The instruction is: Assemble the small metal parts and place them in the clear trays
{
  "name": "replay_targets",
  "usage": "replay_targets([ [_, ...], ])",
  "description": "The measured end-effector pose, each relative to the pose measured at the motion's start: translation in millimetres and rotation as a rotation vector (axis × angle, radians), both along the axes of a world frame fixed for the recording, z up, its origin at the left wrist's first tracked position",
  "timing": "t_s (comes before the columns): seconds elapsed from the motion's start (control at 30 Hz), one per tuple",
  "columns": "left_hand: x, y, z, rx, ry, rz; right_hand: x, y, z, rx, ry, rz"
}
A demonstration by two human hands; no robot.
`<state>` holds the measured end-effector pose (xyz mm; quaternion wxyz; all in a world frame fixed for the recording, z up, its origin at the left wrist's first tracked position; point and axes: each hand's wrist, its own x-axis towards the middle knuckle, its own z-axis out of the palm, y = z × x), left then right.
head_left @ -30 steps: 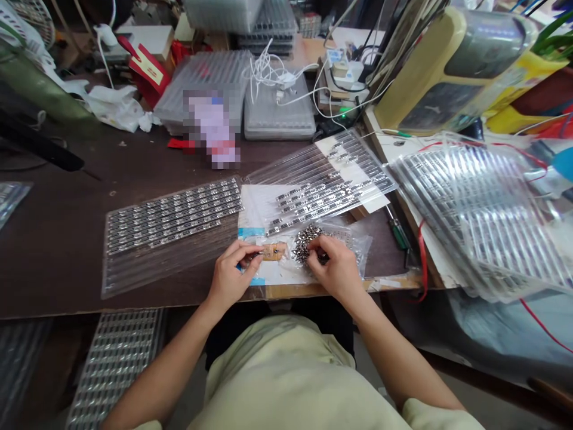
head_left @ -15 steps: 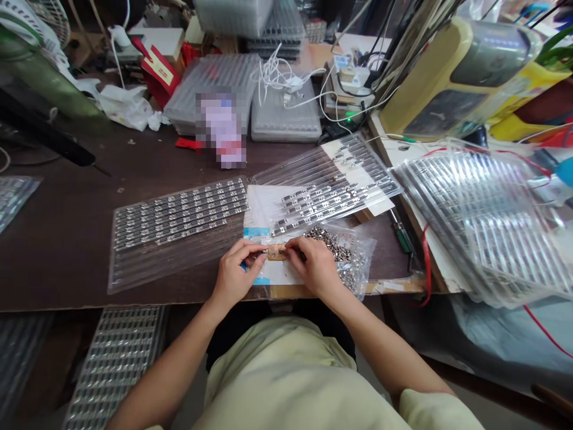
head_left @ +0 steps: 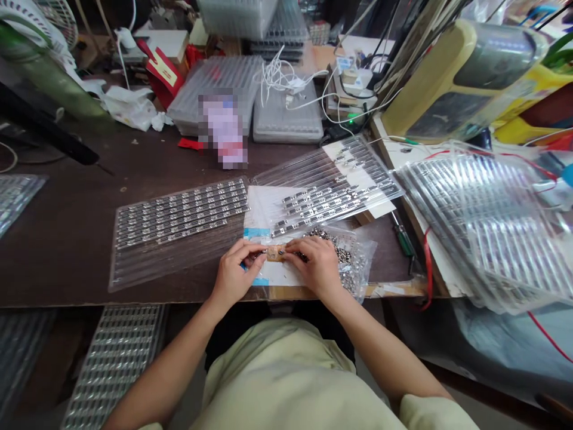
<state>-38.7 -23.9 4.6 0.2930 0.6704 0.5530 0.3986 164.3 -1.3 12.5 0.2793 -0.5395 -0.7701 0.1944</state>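
My left hand point(head_left: 240, 267) is pinched at the left end of a small tan block point(head_left: 275, 253), on a tiny metal piece mostly hidden by the fingertips. At the block's right end my right hand point(head_left: 314, 263) has thumb and fingertips drawn together; what they hold is too small to make out. Beneath lies a white board point(head_left: 289, 276) with blue tape. Right of it, a clear bag point(head_left: 362, 263) holds many small metal parts point(head_left: 344, 255). A clear ribbed tray point(head_left: 308, 194) with rows of metal connectors lies just beyond my hands.
Left is another ribbed tray point(head_left: 147, 269) filled with connector rows. A green-handled screwdriver point(head_left: 403, 240) lies at the right, near stacked clear trays point(head_left: 492, 227). White cables point(head_left: 280, 77) rest on trays at the back. A black-handled tool point(head_left: 67, 143) juts in from the left.
The right fingertips have shifted slightly at the block's right end. My left hand keeps its place. The whole view has moved a little.
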Motion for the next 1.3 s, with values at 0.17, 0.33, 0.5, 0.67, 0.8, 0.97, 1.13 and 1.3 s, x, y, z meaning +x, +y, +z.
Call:
replay_targets([
  [0.17,-0.3,0.2,-0.9,-0.002,0.017,0.002,-15.3,2.8,-7.2,0.051,-0.059,0.006],
  [0.33,-0.4,0.5,-0.2,-0.006,0.016,0.005,-13.2,0.6,-2.8,0.059,-0.126,0.031],
  [0.5,0.3,0.0,0.1,-0.019,-0.020,0.022,11.0,-6.1,5.5,0.140,-0.310,0.009],
  [0.67,0.8,5.6,3.5,-0.061,-0.029,0.015,20.7,-11.4,-0.9,0.248,-0.341,0.028],
  [0.8,4.8,15.6,10.6,-0.023,0.035,0.001,16.8,-11.6,-8.9,0.306,-0.305,-0.015],
  [0.97,26.0,22.9,12.8,0.113,0.184,-0.162,19.0,-11.7,-13.6,0.310,-0.199,-0.060],
  [1.13,40.9,23.6,5.2,0.174,0.260,-0.243,21.9,-13.4,-15.0,0.301,-0.144,-0.077],
  [1.3,38.4,24.1,-0.4,0.173,0.252,-0.240,21.9,-13.9,-14.9,0.287,-0.130,-0.071],
])
